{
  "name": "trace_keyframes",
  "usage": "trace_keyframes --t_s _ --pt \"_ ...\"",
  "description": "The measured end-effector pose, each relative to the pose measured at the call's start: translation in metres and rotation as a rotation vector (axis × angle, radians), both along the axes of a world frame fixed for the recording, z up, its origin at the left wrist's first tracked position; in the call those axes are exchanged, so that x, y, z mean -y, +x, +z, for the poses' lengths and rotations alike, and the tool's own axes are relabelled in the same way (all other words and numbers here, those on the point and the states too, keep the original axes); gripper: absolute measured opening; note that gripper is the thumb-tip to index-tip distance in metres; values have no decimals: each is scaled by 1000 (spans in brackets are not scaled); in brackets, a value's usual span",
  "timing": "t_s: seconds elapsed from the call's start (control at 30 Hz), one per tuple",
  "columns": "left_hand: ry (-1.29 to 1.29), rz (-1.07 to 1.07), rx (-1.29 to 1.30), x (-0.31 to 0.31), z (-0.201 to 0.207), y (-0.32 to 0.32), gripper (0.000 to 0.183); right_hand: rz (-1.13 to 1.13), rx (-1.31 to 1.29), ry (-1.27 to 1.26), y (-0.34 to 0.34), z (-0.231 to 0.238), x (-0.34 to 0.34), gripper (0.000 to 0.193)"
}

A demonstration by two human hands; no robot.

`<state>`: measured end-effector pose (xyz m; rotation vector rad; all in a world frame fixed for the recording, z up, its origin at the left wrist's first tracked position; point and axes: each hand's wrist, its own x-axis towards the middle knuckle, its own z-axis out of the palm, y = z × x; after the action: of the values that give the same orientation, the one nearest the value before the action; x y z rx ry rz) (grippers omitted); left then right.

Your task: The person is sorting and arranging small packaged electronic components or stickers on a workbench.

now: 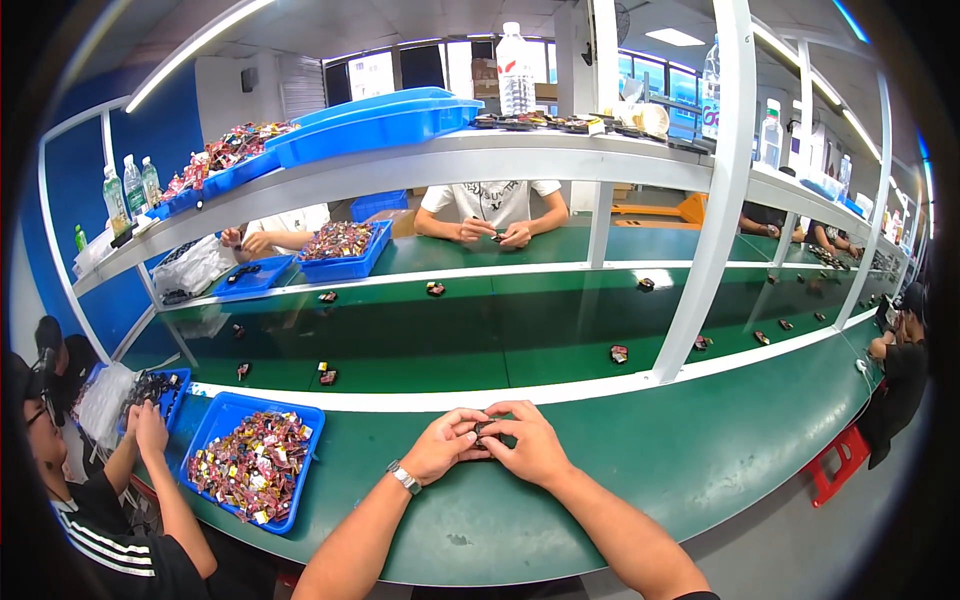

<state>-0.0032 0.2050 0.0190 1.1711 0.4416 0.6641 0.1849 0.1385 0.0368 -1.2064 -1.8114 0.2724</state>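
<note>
Over the green tabletop (640, 470), my two hands meet around one small black part (482, 428), mostly covered by my fingers. My left hand (441, 446), with a metal watch on its wrist, grips the part from the left, fingertips pinched. From the other side my right hand (525, 442) pinches the same part between thumb and fingers. What kind of part it is, I cannot make out. Left of my left forearm stands a blue tray (318, 412) heaped with small red, yellow and white circuit pieces (250, 462).
Beyond a white rail, small black-and-red pieces (619, 354) lie scattered along the green conveyor (430, 345). A white post (700, 230) and an overhead shelf (420, 165) rise ahead. Co-workers sit at my left, opposite and far right. A red stool (838, 465) stands at the right.
</note>
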Motion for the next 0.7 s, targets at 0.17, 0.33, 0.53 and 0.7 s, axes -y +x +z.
trace_keyframes --t_s 0.17,0.33,0.53,0.7 --pt "-40 21 34 -1 -3 -1 26 -8 -42 26 -4 -10 -4 12" --pt "-30 15 56 -1 -3 -1 26 33 -80 23 -5 -9 -3 14" --pt "-47 20 53 -1 -2 -1 25 -1 -69 -7 -6 -10 -3 17" --pt "-17 58 104 -2 -5 -3 24 25 -109 24 -11 -9 -3 18"
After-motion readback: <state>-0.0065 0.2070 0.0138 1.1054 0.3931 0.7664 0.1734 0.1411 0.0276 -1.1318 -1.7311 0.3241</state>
